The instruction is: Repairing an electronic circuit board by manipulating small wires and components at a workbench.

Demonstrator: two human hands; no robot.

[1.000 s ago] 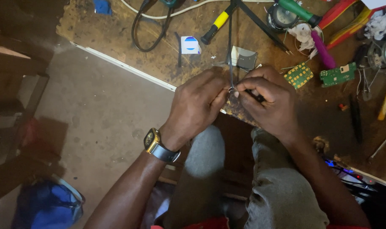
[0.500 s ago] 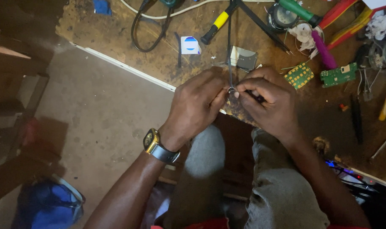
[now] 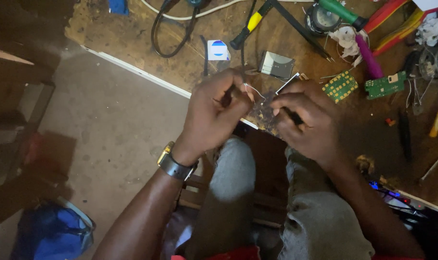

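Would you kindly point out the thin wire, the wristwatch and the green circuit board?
thin wire (image 3: 255, 90), head view, on its bare loop between the hands.
wristwatch (image 3: 173, 165), head view, on its dark strap.
green circuit board (image 3: 385, 85), head view, on the board's middle.

A worn wooden desk (image 3: 132, 33) carries a black cable loop (image 3: 173, 33), a small white-and-blue box (image 3: 218, 50), a yellow-handled tool (image 3: 250, 24), a grey metal module (image 3: 276, 65), 2 green circuit boards (image 3: 340, 85) (image 3: 385, 85) and a purple tool (image 3: 368, 57).
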